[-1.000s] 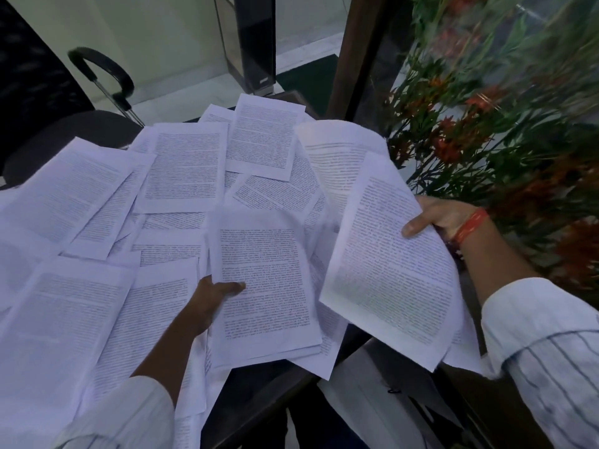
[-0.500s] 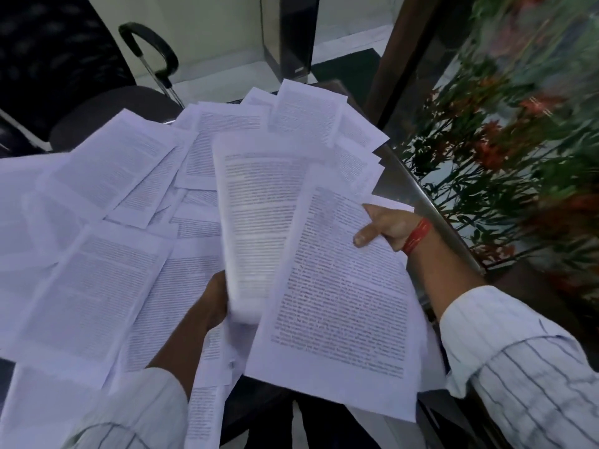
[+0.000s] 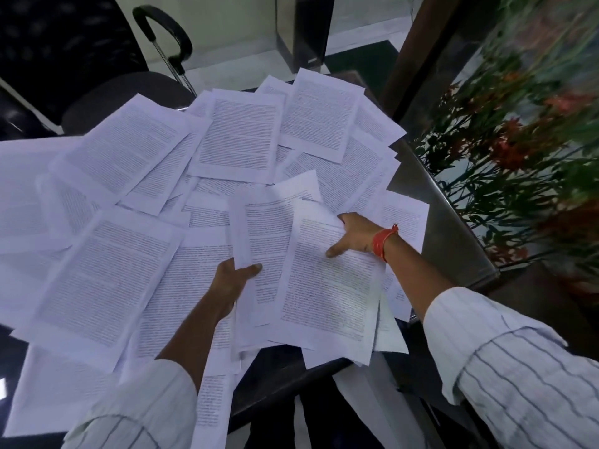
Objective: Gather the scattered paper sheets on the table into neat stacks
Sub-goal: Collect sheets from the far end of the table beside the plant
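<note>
Thin white printed sheets [image 3: 107, 280] lie fanned and overlapping across the dark glossy bench [image 3: 453, 234]. At frame centre the left hand [image 3: 233, 283] pinches a curled sheet [image 3: 256, 241] between thumb and fingers. Right of it, the right hand [image 3: 353, 234], wearing a red thread band [image 3: 382, 241], clasps the flat sheet [image 3: 330, 286]'s top edge.

Sheets [image 3: 240, 137] overlapping across table [image 3: 431, 202]; plants [image 3: 518, 140] right.

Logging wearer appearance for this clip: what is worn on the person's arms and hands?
Both forearms are bare below pushed-up sleeves. The left sleeve and right sleeve are white or pale fabric with thin dark stripes. The right wrist carries a red-orange thread band. No gloves, watch or rings are visible on the left hand or right hand.
</note>
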Demonstrator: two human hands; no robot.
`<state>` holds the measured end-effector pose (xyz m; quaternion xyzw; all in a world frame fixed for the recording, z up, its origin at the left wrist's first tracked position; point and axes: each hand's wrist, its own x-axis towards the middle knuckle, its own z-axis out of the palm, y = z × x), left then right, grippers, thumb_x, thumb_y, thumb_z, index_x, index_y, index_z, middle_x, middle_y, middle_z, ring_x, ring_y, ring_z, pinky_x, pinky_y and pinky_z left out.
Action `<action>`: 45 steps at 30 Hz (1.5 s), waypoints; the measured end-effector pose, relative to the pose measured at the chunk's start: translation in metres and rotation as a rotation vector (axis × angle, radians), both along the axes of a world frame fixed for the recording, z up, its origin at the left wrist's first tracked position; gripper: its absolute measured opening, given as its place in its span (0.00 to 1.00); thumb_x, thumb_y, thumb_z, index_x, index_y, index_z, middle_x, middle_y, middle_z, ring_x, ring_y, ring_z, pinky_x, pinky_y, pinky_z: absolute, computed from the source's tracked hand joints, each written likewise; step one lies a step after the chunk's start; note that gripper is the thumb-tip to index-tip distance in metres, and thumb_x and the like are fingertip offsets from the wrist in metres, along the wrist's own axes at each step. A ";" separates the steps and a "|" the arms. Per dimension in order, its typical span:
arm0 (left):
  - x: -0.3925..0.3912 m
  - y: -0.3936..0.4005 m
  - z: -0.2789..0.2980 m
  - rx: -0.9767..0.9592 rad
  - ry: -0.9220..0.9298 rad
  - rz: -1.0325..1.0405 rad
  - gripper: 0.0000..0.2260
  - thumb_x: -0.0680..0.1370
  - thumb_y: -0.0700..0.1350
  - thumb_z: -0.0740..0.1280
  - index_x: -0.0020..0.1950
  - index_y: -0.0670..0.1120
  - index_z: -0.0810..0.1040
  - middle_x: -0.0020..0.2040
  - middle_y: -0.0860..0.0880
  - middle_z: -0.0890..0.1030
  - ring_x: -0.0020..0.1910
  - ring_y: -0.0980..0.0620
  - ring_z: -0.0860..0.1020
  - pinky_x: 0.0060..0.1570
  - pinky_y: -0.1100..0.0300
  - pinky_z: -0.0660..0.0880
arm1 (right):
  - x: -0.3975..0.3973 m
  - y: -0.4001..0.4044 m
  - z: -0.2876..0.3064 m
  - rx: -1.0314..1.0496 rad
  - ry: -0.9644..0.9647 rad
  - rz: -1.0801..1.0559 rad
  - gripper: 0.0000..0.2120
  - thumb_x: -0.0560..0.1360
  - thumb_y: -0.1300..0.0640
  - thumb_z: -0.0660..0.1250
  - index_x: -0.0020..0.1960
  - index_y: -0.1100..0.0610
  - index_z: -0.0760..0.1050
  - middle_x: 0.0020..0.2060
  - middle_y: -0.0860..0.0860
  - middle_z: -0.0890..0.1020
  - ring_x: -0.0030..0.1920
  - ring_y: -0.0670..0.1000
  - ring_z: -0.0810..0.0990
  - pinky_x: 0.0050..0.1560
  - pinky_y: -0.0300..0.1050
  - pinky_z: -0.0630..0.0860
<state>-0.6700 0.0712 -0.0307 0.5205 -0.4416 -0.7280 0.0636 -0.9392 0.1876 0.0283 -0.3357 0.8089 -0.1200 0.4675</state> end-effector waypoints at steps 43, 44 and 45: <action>0.009 -0.007 0.019 0.076 0.203 0.087 0.25 0.63 0.38 0.78 0.60 0.39 0.82 0.55 0.40 0.84 0.55 0.37 0.82 0.59 0.41 0.78 | 0.030 0.036 -0.012 -0.505 -0.063 -0.752 0.08 0.77 0.61 0.67 0.55 0.62 0.77 0.49 0.52 0.82 0.49 0.53 0.80 0.39 0.35 0.75; 0.009 -0.008 0.022 0.084 0.219 0.085 0.23 0.63 0.37 0.77 0.58 0.39 0.82 0.53 0.40 0.85 0.53 0.38 0.82 0.55 0.43 0.79 | 0.033 0.030 -0.008 -0.543 -0.071 -0.787 0.06 0.76 0.63 0.67 0.52 0.63 0.77 0.45 0.51 0.82 0.46 0.51 0.80 0.35 0.32 0.75; 0.008 -0.008 0.026 0.090 0.238 0.077 0.21 0.63 0.36 0.76 0.56 0.40 0.82 0.51 0.41 0.85 0.50 0.40 0.83 0.50 0.45 0.81 | 0.036 0.024 -0.004 -0.579 -0.107 -0.831 0.04 0.76 0.64 0.67 0.51 0.63 0.78 0.44 0.51 0.81 0.45 0.50 0.79 0.35 0.32 0.75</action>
